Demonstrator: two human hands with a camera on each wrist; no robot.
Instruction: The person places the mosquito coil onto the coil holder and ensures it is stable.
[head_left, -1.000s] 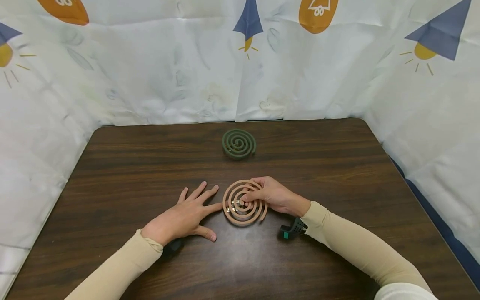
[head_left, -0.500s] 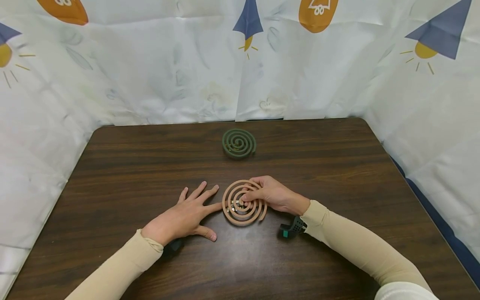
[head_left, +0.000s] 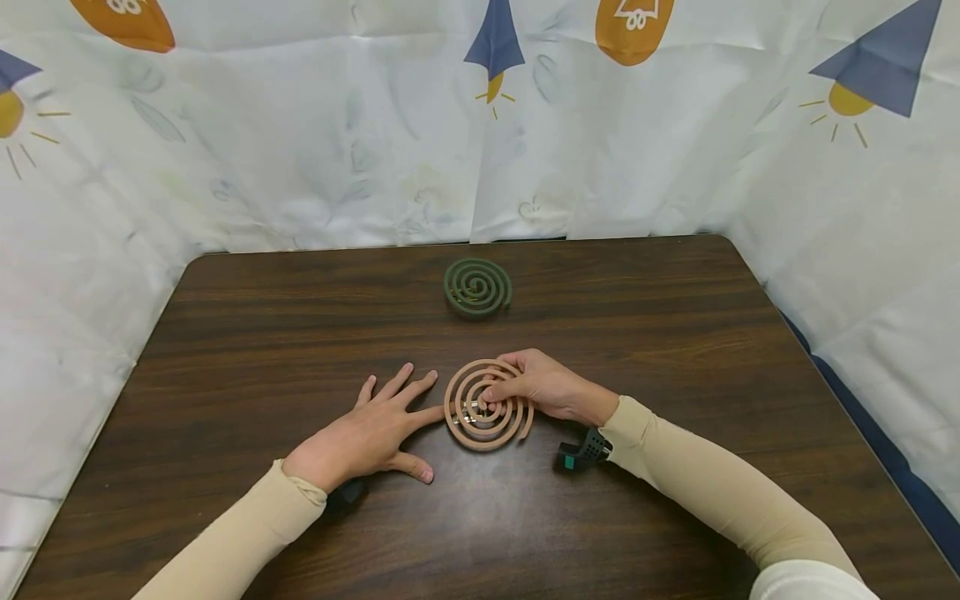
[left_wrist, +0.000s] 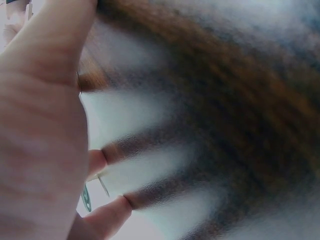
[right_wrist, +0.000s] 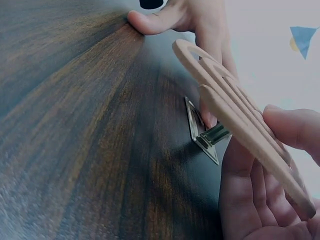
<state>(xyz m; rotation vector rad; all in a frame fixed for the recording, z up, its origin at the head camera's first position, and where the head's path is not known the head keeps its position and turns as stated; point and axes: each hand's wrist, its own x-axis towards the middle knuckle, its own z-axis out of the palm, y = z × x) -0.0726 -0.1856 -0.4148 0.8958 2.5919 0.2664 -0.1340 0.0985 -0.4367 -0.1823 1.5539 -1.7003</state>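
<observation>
A tan mosquito coil (head_left: 482,447) sits on a small metal stand (right_wrist: 216,134) near the middle of the table. My right hand (head_left: 551,390) pinches the coil, thumb on top near its centre and the other fingers beneath. In the right wrist view the coil (right_wrist: 240,130) is tilted above the stand's flat base. My left hand (head_left: 367,433) rests on the table with fingers spread. Its index finger reaches under the coil's left edge to the stand's base. In the left wrist view the palm (left_wrist: 40,145) covers much of the left side.
A dark green mosquito coil (head_left: 477,287) lies farther back on the brown wooden table (head_left: 300,308). White printed cloth (head_left: 300,125) hangs behind the table and along its sides. Wrist cameras (head_left: 581,454) sit low beside the hands.
</observation>
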